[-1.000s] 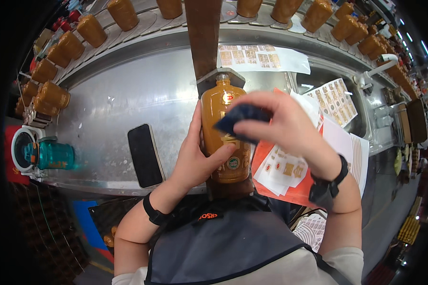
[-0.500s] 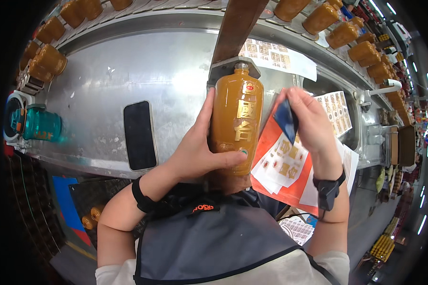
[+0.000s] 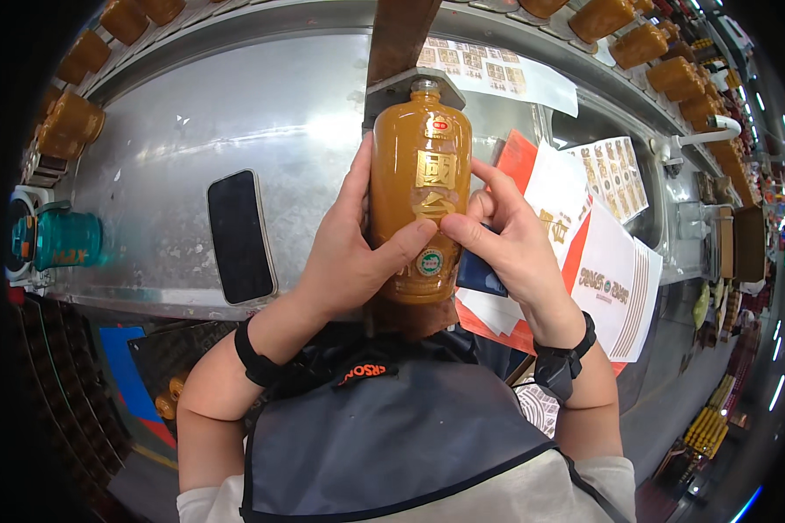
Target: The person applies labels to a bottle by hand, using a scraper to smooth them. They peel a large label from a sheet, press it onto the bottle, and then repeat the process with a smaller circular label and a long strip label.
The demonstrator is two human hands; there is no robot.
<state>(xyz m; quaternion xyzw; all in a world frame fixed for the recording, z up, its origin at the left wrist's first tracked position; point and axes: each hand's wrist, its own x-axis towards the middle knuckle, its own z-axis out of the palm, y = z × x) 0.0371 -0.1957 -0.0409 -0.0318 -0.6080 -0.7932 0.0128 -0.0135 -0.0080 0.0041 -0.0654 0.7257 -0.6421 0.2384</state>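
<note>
An amber-brown glass bottle (image 3: 397, 187) lies with its neck away from me, gold characters, a red emblem and a round green mark on its front. My left hand (image 3: 340, 248) wraps its left side, thumb pressed on the front near the gold lettering. On the other side, my right hand (image 3: 523, 248) rests its thumb beside that one and its forefinger on the bottle's right flank. A flat dark blue scraper (image 3: 481, 275) is tucked in the right hand's folded fingers, partly hidden. Near that hand lie white sheets (image 3: 560, 187) with gold decals over an orange-red sheet (image 3: 516, 159).
A dark phone (image 3: 239, 235) lies on the metal worktop (image 3: 166, 174) at left, a teal water jug (image 3: 71, 240) beyond it. Behind the bottle are a brown post (image 3: 397, 39) and metal bracket (image 3: 445, 84). Similar bottles (image 3: 606, 22) line the far ledge; a faucet (image 3: 711, 131) stands right.
My right hand has come left and down onto the bottle with the scraper, its thumb meeting the left thumb. The bottle's red emblem and lettering face more squarely up.
</note>
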